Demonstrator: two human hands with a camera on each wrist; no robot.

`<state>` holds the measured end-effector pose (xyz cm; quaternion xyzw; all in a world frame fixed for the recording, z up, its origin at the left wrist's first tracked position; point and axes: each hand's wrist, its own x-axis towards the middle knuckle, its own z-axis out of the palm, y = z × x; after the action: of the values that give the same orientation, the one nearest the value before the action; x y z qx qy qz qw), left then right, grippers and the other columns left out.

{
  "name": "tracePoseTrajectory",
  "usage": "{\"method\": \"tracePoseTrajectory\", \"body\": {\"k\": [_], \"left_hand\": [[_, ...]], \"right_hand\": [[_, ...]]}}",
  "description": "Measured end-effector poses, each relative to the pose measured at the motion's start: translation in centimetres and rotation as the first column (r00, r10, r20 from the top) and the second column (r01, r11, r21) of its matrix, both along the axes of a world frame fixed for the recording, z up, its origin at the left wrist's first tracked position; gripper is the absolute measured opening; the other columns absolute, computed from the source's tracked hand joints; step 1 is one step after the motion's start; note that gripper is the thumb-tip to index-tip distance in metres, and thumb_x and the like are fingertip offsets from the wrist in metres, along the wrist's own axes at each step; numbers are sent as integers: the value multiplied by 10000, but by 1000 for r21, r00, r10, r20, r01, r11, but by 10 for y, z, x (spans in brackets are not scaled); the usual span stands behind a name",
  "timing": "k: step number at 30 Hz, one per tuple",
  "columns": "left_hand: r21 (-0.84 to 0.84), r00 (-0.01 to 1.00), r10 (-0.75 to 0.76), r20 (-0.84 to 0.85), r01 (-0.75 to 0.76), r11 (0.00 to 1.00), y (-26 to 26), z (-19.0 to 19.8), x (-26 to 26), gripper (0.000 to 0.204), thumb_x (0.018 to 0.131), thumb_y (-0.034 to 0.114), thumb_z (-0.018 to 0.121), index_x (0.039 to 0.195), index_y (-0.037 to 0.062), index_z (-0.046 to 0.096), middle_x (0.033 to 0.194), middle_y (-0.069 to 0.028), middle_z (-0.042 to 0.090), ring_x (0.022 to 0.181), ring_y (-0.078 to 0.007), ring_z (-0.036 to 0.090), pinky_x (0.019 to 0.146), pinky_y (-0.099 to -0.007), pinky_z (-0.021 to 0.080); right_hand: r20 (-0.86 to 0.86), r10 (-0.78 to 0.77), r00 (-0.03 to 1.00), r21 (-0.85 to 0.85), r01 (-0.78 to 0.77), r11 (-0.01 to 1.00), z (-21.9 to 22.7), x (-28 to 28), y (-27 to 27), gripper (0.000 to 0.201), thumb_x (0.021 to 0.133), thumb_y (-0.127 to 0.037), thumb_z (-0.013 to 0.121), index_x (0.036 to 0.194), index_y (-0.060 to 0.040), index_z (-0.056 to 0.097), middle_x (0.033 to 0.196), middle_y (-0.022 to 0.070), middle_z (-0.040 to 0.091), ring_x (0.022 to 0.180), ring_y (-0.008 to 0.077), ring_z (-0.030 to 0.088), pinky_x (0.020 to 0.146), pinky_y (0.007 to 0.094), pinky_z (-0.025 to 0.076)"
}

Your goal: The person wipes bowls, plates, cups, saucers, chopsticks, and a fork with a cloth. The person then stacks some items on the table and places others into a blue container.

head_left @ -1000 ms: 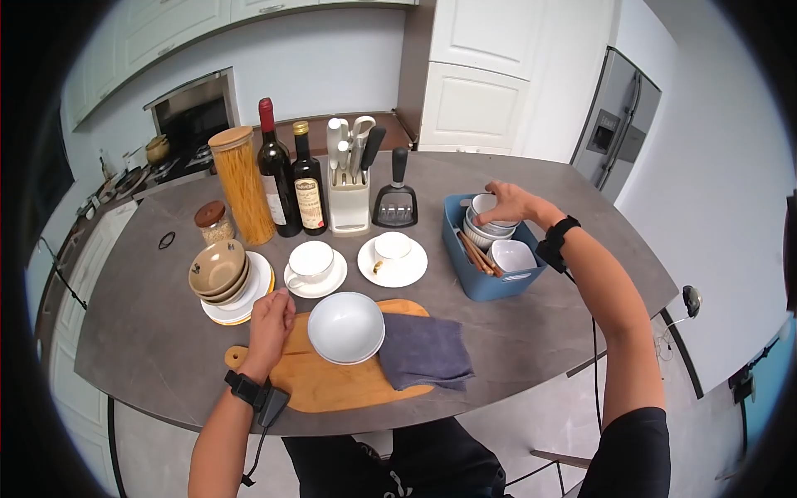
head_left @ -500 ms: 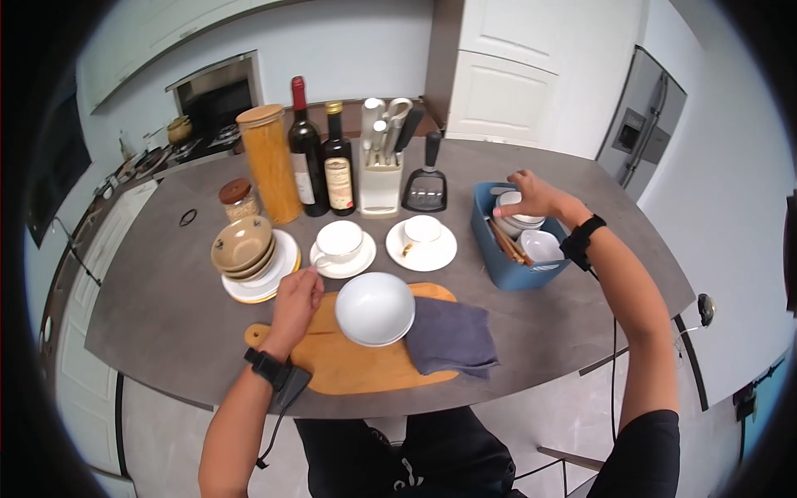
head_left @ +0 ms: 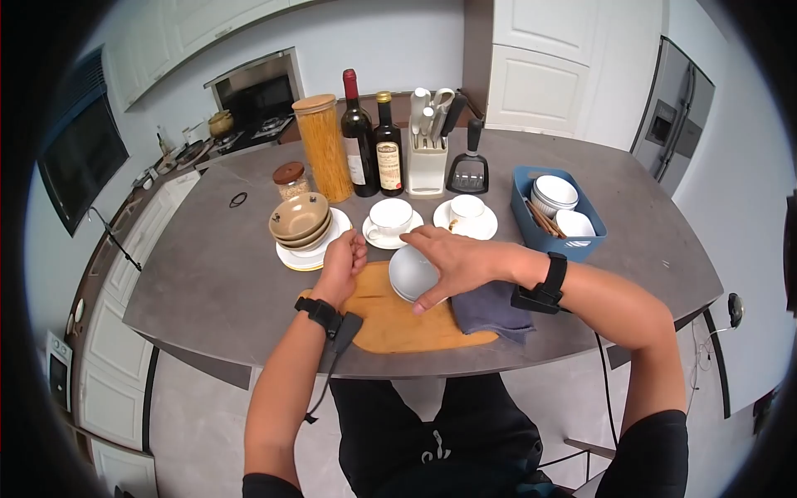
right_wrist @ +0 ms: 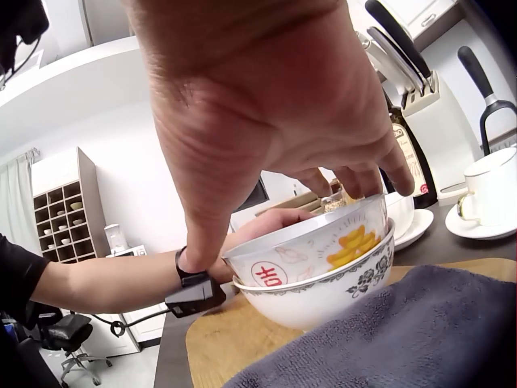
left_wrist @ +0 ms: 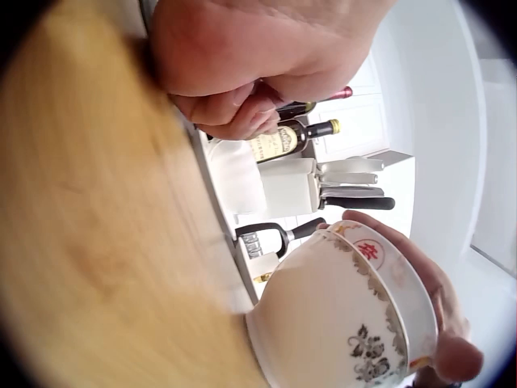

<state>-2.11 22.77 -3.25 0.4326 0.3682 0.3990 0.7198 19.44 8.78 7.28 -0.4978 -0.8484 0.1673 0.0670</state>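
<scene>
On the wooden cutting board [head_left: 382, 319] stand two nested white bowls [right_wrist: 311, 287] with printed patterns, the upper one bearing a red mark. My right hand [head_left: 473, 266] spans them from above, thumb on the near side and fingers reaching past the far rim, right at the upper bowl's edge. My left hand [head_left: 342, 261], fingers curled in and holding nothing, is by the board's left end, beside stacked brown bowls [head_left: 299, 217] on white plates [head_left: 307, 261]. A folded dark cloth [head_left: 498, 311] lies right of the nested bowls.
Two white cups on saucers [head_left: 390, 217] stand behind the board. A blue basket [head_left: 573, 246] at right holds more white bowls and wooden-handled utensils. Farther back are a pasta jar [head_left: 324, 149], two bottles [head_left: 359, 149], a knife block [head_left: 427, 173] and a spatula [head_left: 469, 170].
My right hand has left the bowls in the basket and moved left over the nested bowls on the board. The left hand stays in place, curled. The head view has shifted.
</scene>
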Motion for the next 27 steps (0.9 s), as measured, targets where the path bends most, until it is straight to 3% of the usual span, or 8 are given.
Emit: {"method": "tracePoseTrajectory", "body": {"k": [1,3,7,9,14,17,21,27], "left_hand": [[3,1000,4,-1,-4,1000,2,4,1,281,1054,272,446,865,86,537,651,15,473,520,-84,402,422,-229,267],[-141,952,-163,259,204,969,2,6,8,258,1050,268,443,875,96,524,655,14,476,520,-92,405,428,-235,277],[-135,947,-158,278,201,970,9,-18,17,210,1036,259,463,895,119,531,652,27,457,522,-96,410,431,-234,283],[-88,956,-166,240,192,977,2,-16,17,256,1063,306,461,905,122,542,644,29,438,525,-97,406,435,-233,281],[-50,932,-182,314,208,977,-7,-14,11,295,1083,318,451,903,101,541,645,11,458,498,-90,391,407,-222,265],[-28,924,-194,330,215,976,-10,-12,10,304,1085,317,450,896,96,541,642,9,461,487,-87,381,403,-217,261],[18,935,-204,290,207,978,-13,-12,12,308,1090,311,446,896,92,541,640,10,465,482,-79,374,403,-210,249],[49,955,-196,222,190,981,-17,-7,15,313,1091,306,448,884,89,537,640,4,464,472,-75,363,398,-207,235]], "right_hand": [[-1,4,1000,3,-4,1000,0,-2,1,1187,720,-606,844,1496,108,299,1449,299,418,1362,410,448,1141,424,401],[19,-32,999,-37,33,999,-1,-5,1,1136,719,-552,853,1479,113,333,1421,302,445,1337,414,468,1133,424,405],[-10,-43,999,61,43,997,-6,1,-2,1066,714,-487,852,1452,119,378,1385,299,482,1307,420,490,1119,426,414],[-118,-28,993,89,39,995,-3,3,-6,1028,700,-448,852,1433,119,408,1351,298,511,1288,421,505,1109,420,419],[-240,-92,966,144,129,981,33,42,-8,992,704,-438,860,1429,91,439,1382,293,524,1297,389,536,1111,404,427],[-226,-296,928,178,338,924,51,99,4,1003,703,-472,826,1436,101,452,1420,298,524,1335,377,521,1134,393,412],[-112,-616,780,271,620,736,53,193,30,1130,574,-560,818,1398,139,487,1326,347,578,1237,416,597,1042,399,502],[9,-750,661,228,729,645,26,280,46,1120,571,-552,816,1390,138,491,1293,345,604,1233,422,602,1041,397,500]]}}
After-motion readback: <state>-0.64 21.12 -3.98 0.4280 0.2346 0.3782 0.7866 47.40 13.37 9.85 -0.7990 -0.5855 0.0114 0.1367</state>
